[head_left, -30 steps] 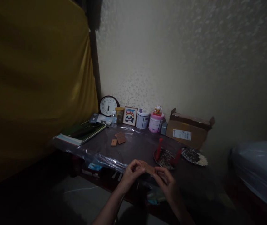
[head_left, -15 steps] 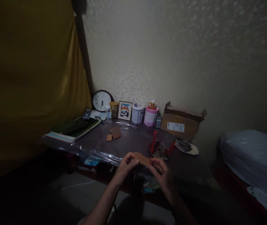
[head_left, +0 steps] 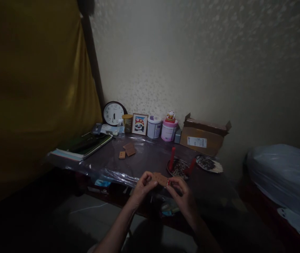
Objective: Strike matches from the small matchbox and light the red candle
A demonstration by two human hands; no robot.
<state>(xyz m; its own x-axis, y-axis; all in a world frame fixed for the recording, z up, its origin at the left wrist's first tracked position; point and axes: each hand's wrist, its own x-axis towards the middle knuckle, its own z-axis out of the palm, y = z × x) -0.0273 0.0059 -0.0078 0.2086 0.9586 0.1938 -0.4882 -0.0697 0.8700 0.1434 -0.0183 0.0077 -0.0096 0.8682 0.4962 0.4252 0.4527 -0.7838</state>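
Both of my hands are raised over the near edge of a dark table (head_left: 150, 160) covered in clear plastic. My left hand (head_left: 142, 187) pinches one end of a small flat brown piece (head_left: 160, 179). My right hand (head_left: 180, 191) pinches its other end, where a tiny red bit shows at the fingertips. A few similar brown pieces (head_left: 127, 150) lie loose on the table farther back. Beyond my hands stands a round dish (head_left: 178, 168) with two red candles (head_left: 172, 158) upright in it.
Along the wall stand a clock (head_left: 113, 112), a framed panda picture (head_left: 139, 124), two round tins (head_left: 161, 128) and an open cardboard box (head_left: 203, 135). Books (head_left: 82, 147) lie at the left, a yellow curtain (head_left: 34, 88) hangs beside them. A plastic-wrapped bundle (head_left: 281, 172) sits at the right.
The view has shifted, so the table and its things sit further left and higher in frame. My hands stay together on the brown piece; a small red bit now shows at my right fingertips.
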